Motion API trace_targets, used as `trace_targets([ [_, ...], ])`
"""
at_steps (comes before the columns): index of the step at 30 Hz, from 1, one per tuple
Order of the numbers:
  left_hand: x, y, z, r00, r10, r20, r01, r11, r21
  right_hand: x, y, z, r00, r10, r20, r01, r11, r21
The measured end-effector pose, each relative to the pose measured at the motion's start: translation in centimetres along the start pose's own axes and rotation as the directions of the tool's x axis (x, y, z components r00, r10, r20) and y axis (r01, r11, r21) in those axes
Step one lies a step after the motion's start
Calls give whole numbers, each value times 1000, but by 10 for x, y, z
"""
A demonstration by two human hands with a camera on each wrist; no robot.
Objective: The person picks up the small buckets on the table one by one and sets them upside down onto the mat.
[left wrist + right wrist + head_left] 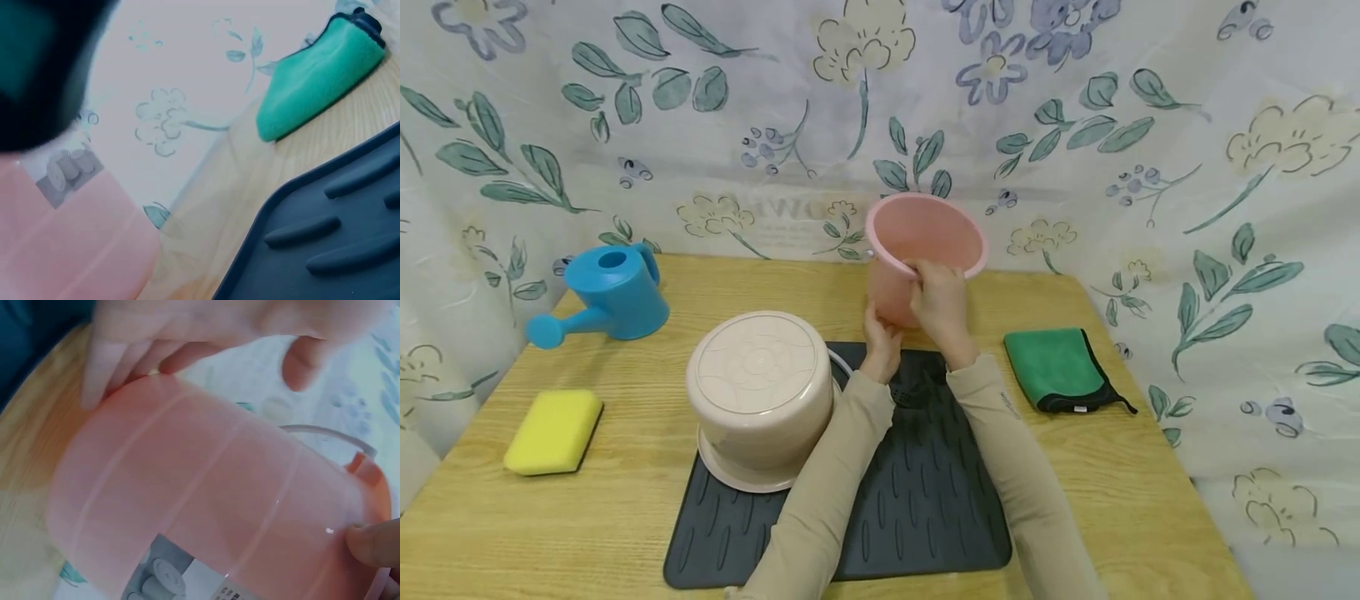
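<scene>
While tilted, pink bucket gripped, table's far edge.

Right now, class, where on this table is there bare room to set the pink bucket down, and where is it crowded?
The right half of the dark mat is bare, bordered by the upturned beige bucket and green cloth. Bare wood lies between the blue watering can and pink bucket. The mat's left half is crowded.

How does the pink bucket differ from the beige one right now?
The pink bucket is tilted with its open mouth toward the camera; the beige bucket stands upside down, rim on the dark mat. The pink one is gripped by the left hand and right hand; the beige one is untouched. Both are round plastic buckets.
</scene>
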State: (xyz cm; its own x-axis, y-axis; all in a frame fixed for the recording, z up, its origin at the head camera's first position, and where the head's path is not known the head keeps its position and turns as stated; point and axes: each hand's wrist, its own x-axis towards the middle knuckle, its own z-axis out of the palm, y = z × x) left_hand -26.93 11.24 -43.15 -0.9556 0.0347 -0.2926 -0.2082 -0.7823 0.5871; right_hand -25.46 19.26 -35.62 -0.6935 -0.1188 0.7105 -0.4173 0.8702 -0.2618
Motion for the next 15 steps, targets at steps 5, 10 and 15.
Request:
trace_targets([
  [5,-9,9,6,999,25,27,-24,999,-37,-5,5,-13,996,68,-57,-59,987,152],
  [10,-15,10,14,992,118,42,-120,992,47,-17,15,-22,963,243,-114,-198,930,310],
  [15,-19,11,18,975,210,66,-216,970,115,-26,15,-27,935,328,-130,-255,883,395],
])
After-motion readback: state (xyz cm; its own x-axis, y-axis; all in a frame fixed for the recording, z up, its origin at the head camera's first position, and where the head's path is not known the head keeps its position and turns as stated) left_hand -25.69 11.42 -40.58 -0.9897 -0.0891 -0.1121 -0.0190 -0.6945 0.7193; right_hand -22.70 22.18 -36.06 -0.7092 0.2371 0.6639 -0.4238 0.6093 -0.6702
